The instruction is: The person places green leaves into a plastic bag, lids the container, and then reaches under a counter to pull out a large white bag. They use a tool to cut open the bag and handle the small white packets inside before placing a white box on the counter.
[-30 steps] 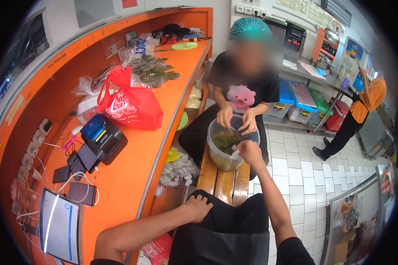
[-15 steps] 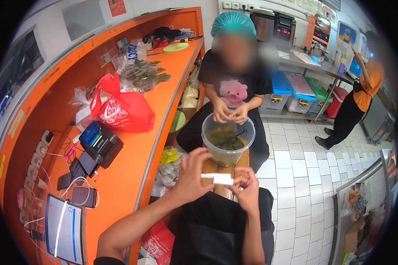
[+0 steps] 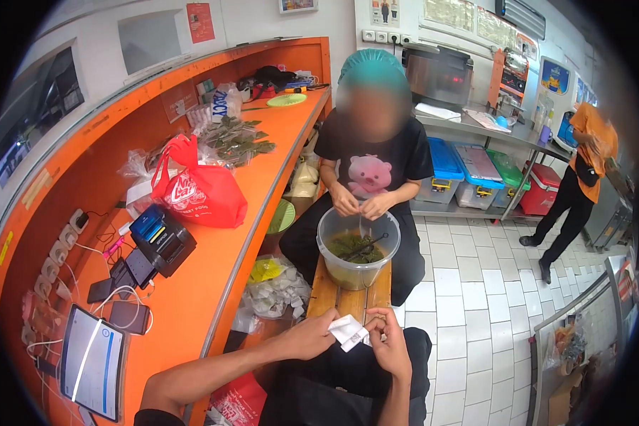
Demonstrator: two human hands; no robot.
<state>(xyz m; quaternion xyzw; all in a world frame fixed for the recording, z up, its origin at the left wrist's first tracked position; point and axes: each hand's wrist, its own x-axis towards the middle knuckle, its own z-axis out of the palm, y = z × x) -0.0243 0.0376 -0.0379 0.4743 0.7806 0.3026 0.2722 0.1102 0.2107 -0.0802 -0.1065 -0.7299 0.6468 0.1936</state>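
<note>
A small white paper piece point(image 3: 346, 330) with dark print on one corner spans the gap between my hands, above the front end of a wooden bench point(image 3: 381, 287). My left hand point(image 3: 311, 336) pinches its left side with the fingers closed. On the right, my right hand point(image 3: 390, 346) has its fingertips closed at the paper's other edge. Farther along the bench stands a clear plastic tub point(image 3: 358, 266) of dark green leaves in liquid, with a black-handled utensil point(image 3: 368, 246) in it. A clear bag point(image 3: 277, 290) of white pieces sits left of the bench.
A person in a teal hair cap point(image 3: 374, 71) faces me, hands above the tub. The orange counter point(image 3: 216, 266) runs along my left with a red bag point(image 3: 199, 192), printer point(image 3: 162, 238) and tablet point(image 3: 92, 362). Another person in orange point(image 3: 591, 142) stands far right.
Both my hands have come lower, and the left fingers have closed on the paper, which now looks spread and tilted. The person opposite has lowered their head; the person in orange has turned and dropped their arm.
</note>
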